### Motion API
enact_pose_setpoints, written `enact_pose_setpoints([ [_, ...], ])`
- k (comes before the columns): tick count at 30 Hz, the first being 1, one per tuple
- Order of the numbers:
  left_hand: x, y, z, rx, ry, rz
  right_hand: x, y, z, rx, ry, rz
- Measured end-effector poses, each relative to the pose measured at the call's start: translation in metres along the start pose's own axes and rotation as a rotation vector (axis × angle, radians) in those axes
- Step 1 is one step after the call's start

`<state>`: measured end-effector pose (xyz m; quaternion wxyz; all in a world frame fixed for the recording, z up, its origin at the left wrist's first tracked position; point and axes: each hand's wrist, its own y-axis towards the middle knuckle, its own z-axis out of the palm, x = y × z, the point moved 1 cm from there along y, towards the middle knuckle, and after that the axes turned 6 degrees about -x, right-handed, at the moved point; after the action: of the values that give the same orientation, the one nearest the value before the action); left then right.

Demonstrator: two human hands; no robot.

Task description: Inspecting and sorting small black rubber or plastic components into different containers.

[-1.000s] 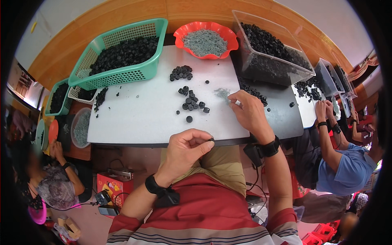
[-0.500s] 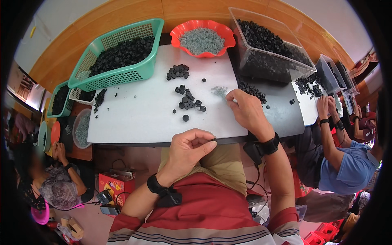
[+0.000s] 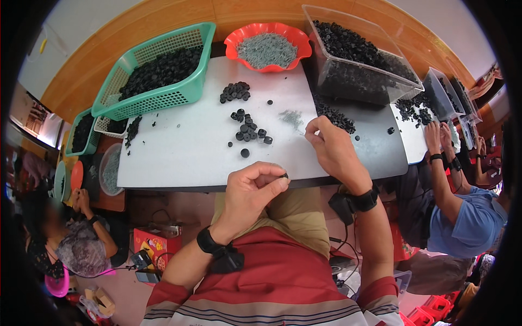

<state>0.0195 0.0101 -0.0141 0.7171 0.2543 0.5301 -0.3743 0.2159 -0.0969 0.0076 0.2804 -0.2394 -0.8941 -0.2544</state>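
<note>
Head view, looking down: nearest the camera, the left hand (image 3: 251, 190) is raised in front of the chest, just short of the near edge of the pale grey bench (image 3: 179, 146), wrist bent back and a black band around it; its fingers (image 3: 266, 173) curl inward, with thumb and forefinger pinched together on a small black round plastic cap (image 3: 284, 175). Further out and to the right, the right hand (image 3: 333, 148) rests palm-down on the bench top, forearm angled in from the lower right with a black wrist device strapped on; its fingertips are drawn together at a thin scatter of small grey metal pins (image 3: 292, 118), though whether they grip one cannot be told. Just left of that lies a loose cluster of black caps (image 3: 249, 130), one lying alone nearer the bench edge, and a tighter heap of black caps (image 3: 235, 92) beyond it. At the far side stand a green plastic mesh basket (image 3: 157, 81) full of black caps, a red scalloped plastic bowl (image 3: 267, 46) of grey pins, and a clear plastic tub (image 3: 359, 57) of black caps. At the right, another person in a blue shirt (image 3: 467, 223) works at the adjoining bench.
</note>
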Motion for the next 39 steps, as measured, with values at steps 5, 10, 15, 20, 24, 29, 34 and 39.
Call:
enact_pose_setpoints([
  [5,0.003,0.004,0.003,-0.017,-0.047,0.000,0.023,-0.020,-0.010,0.083,0.256,0.069],
  [10,0.000,0.007,0.006,-0.010,-0.041,-0.018,0.036,-0.034,-0.015,0.110,0.367,0.022],
  [15,0.003,0.008,0.011,-0.018,-0.088,-0.024,0.037,-0.044,-0.017,0.117,0.348,-0.069],
  [20,-0.001,0.005,0.013,0.000,-0.034,-0.054,0.040,-0.048,-0.018,0.146,0.359,-0.055],
  [24,0.002,0.004,0.016,-0.007,-0.013,-0.045,0.039,-0.052,-0.017,0.129,0.378,-0.063],
  [29,0.004,0.004,0.021,-0.012,0.007,-0.040,0.035,-0.059,-0.011,0.087,0.404,-0.066],
  [34,0.005,0.005,0.023,-0.011,-0.062,-0.080,0.024,-0.063,-0.005,0.021,0.482,-0.151],
  [39,0.003,0.005,0.027,0.032,-0.222,-0.171,0.014,-0.068,0.000,-0.075,0.641,-0.222],
])
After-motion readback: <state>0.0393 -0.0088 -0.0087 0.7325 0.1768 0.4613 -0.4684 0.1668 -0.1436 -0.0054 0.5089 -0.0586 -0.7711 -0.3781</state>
